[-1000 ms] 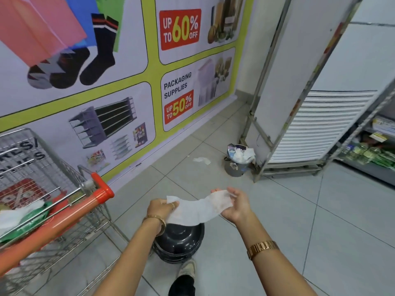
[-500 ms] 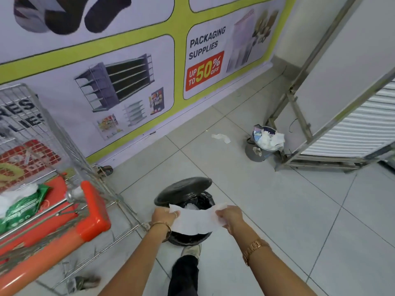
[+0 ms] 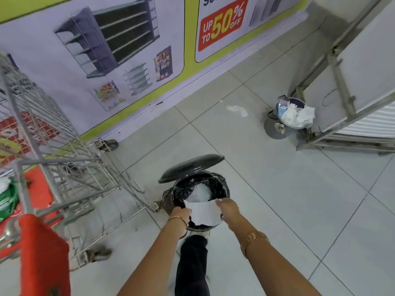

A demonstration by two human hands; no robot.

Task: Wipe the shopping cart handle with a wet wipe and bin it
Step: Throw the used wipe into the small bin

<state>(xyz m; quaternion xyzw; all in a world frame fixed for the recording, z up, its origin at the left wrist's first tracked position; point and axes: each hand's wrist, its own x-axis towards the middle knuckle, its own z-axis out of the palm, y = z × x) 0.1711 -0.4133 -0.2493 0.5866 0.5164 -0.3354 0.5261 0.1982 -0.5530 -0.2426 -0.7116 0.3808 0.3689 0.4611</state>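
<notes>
A white wet wipe [image 3: 204,212] is stretched flat between my left hand [image 3: 180,215] and my right hand [image 3: 227,209], each pinching one end. It hangs just over the near rim of a black pedal bin [image 3: 222,185], whose lid [image 3: 190,168] stands raised. The bin has a black liner with white waste inside. My foot in a dark trouser leg [image 3: 192,261] is at the bin's base. The cart's orange handle [image 3: 43,257] is blurred at the lower left.
The wire shopping cart [image 3: 64,159] stands to the left, against a poster wall. A small metal bin [image 3: 288,119] overflowing with tissues sits at the far right beside a metal frame [image 3: 339,88]. A loose tissue [image 3: 237,110] lies on the tiled floor.
The bin lid has swung up further. My hands have lowered the wipe closer to the bin's opening, and the view has tilted down.
</notes>
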